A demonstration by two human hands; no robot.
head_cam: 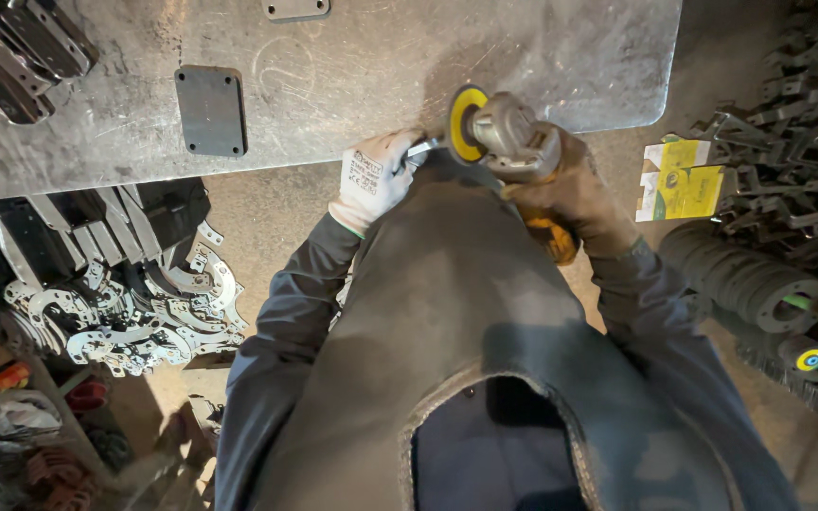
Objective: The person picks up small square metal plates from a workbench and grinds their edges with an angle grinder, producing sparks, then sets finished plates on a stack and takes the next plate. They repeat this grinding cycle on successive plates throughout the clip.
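apron (447,312): thick grey leather one, fills the near view
right hand (579,194): brown glove, wrapped tight round the angle grinder (513,142) body at about 1 o'clock
left hand (371,180): white glove at 11 o'clock, pinched shut on a small metal piece (420,149)
grinder disc (467,123): yellow, right against that piece at the tabletop edge
tabletop (352,76): scuffed steel, dark rectangular plate (210,111) lying at 10 o'clock
floor left: heap of cut steel brackets (134,303)

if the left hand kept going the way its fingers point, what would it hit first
Most likely the yellow grinding disc of the angle grinder: the left hand points right toward it, with a small metal piece between them; depth is unclear.
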